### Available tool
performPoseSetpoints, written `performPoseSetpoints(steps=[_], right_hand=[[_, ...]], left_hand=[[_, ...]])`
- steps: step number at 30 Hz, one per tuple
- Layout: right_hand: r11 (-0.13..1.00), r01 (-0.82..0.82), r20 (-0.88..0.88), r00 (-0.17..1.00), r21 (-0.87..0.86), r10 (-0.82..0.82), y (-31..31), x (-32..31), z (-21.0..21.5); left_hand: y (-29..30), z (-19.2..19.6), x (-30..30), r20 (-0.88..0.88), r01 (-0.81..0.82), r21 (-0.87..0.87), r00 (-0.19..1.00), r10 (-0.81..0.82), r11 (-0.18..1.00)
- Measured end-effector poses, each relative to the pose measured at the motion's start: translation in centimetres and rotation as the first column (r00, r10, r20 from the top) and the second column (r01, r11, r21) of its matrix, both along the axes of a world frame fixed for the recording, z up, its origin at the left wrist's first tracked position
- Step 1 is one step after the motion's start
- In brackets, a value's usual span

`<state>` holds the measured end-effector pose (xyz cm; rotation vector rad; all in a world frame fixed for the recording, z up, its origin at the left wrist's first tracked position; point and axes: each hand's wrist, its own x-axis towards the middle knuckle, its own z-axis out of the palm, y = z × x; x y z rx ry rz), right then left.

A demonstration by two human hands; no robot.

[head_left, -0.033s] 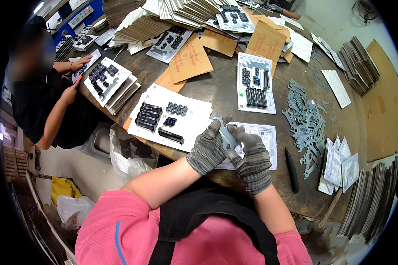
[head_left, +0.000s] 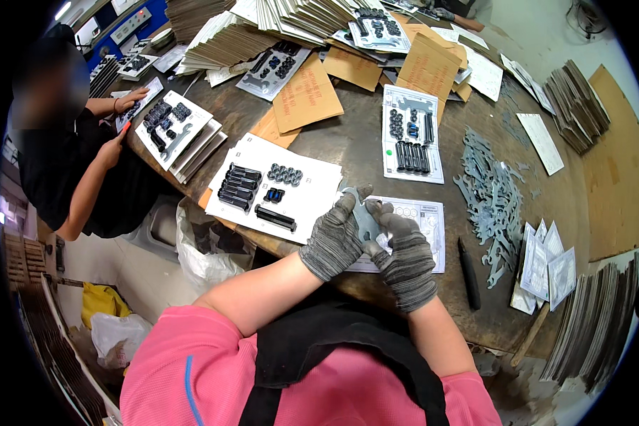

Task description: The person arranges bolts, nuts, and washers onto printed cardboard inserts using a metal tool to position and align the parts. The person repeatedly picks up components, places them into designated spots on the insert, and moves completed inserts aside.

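Both my hands wear grey striped knit gloves and meet in front of my chest. My left hand (head_left: 332,243) is closed on a flat grey open-ended spanner (head_left: 366,221). Fingers and thumb of my right hand (head_left: 407,259) close on the same spanner from the right, partly covering it. Below them lies a white printed sheet (head_left: 429,238). Beside my left hand, a white card stack (head_left: 312,197) carries black bolts (head_left: 240,186), several nuts (head_left: 284,173), small blue-and-black parts (head_left: 274,194) and a longer black piece (head_left: 275,218).
A pile of loose spanners (head_left: 491,206) and a black marker-like tool (head_left: 468,273) lie right. Another filled card (head_left: 412,135) lies ahead, near brown cardboard pieces (head_left: 307,96). At left a co-worker's hands (head_left: 113,145) work beside a card with parts (head_left: 172,128). Grey sheets (head_left: 593,326) stand lower right.
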<state>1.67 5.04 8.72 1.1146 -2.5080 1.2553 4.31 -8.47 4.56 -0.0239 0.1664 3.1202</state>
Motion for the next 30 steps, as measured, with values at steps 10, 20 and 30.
performPoseSetpoints(steps=[10,20,30], right_hand=[[0.996,-0.025,0.494,0.867,-0.085,0.064,-0.5,0.5,-0.5],[0.99,-0.097,0.118,0.989,0.1,0.085,0.1,-0.9,1.8],[0.915,-0.404,0.545,0.763,-0.015,0.346,-3.4,-2.2,3.0]], left_hand=[[-1.0,-1.1,0.4,-0.062,0.0,-0.031,0.998,-0.002,1.0],[-1.5,0.8,2.7,0.113,0.031,-0.462,0.993,0.024,0.887],[-3.4,2.4,4.4,0.3,0.356,-0.871,0.931,-0.208,0.338]])
